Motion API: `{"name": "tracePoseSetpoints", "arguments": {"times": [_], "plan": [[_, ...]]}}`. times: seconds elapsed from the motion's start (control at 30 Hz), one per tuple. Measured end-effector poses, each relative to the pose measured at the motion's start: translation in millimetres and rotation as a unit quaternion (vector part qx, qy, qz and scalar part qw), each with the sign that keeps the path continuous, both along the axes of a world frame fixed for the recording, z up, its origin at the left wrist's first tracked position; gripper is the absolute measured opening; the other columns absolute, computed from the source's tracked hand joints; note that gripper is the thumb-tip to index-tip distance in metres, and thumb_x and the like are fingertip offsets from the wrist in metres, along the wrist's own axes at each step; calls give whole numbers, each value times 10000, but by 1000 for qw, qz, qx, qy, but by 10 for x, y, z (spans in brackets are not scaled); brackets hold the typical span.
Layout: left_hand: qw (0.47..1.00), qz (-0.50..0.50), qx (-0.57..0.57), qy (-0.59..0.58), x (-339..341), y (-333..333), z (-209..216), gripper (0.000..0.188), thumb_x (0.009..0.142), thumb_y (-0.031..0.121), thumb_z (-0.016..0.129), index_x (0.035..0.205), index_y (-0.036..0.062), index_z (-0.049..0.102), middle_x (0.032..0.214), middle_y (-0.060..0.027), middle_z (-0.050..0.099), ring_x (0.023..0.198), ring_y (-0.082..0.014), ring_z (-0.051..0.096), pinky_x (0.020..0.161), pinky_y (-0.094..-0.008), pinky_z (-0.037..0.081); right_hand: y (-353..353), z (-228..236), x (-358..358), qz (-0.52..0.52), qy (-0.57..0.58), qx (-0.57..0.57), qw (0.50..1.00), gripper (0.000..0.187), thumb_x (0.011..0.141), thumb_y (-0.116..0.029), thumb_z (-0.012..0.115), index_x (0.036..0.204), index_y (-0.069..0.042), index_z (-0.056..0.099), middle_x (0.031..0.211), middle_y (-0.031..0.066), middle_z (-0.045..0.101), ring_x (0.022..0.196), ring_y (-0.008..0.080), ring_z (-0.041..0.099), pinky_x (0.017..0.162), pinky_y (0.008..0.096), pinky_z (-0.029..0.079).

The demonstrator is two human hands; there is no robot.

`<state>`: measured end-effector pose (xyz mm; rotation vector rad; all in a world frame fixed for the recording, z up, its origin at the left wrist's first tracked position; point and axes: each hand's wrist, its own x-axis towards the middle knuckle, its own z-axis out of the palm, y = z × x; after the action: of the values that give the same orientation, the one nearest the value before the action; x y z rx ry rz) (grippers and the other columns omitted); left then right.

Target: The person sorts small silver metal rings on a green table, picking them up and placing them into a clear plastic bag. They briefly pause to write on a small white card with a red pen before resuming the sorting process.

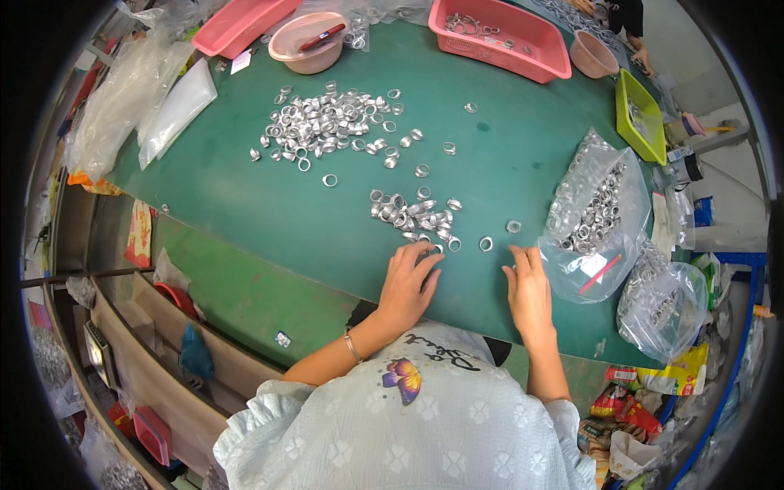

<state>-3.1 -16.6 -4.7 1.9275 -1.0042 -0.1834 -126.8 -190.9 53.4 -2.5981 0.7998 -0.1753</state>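
Silver metal rings lie in a large heap (327, 118) on the green table, with a smaller pile (412, 214) nearer to me. My left hand (406, 282) is at the near edge of that smaller pile. Its fingers are bent and apart, with the fingertips beside a ring; whether they touch it cannot be made out. My right hand (531, 292) rests on the table further right, thumb and fingers apart, nothing between them. A single ring (513, 226) lies just beyond its fingertips. Another ring (487, 243) sits between both hands.
An opened clear bag of rings (600, 204) lies right of my right hand, a second bag (661, 306) nearer. Pink baskets (498, 57), a round bowl (306, 53) and a green basket (641, 118) line the far side. Plastic bags (175, 110) lie far left. Another person's hand (641, 59) shows far right.
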Motion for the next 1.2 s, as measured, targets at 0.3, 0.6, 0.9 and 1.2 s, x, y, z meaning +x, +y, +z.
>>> {"name": "tracePoseSetpoints", "arguments": {"times": [0.3,0.6,0.9,1.2], "plan": [[1000,-18,3,-15,-38,-55,24,322,812,9,686,1127,46,632,1219,-107,540,1069,-294,528,887,-405,428,-337,-348,313,-34,-68,-37,996,381,905,-31,593,1282,-10,542,1097,203,516,895,410,608,741,472,517],[1000,-6,5,-5,-24,-14,18,332,810,5,685,1135,50,629,1227,-112,543,1081,-298,527,905,-409,425,-275,-220,230,24,-161,12,987,247,866,35,619,1111,11,634,1028,169,544,878,357,601,747,414,503],[1000,-6,5,-6,-23,-8,42,357,797,-12,694,1144,48,633,1223,-117,550,1072,-301,527,927,-410,432,-583,527,-125,-205,-209,-202,935,262,849,33,677,1103,-27,652,1028,158,559,845,263,598,634,378,511],[1000,8,17,-4,-8,20,46,401,814,4,684,1204,33,594,1259,-135,524,1102,-309,527,921,-417,423,62,-389,241,57,-76,-12,995,317,883,-65,655,1179,-19,555,1158,160,534,924,365,636,702,452,539]]}}
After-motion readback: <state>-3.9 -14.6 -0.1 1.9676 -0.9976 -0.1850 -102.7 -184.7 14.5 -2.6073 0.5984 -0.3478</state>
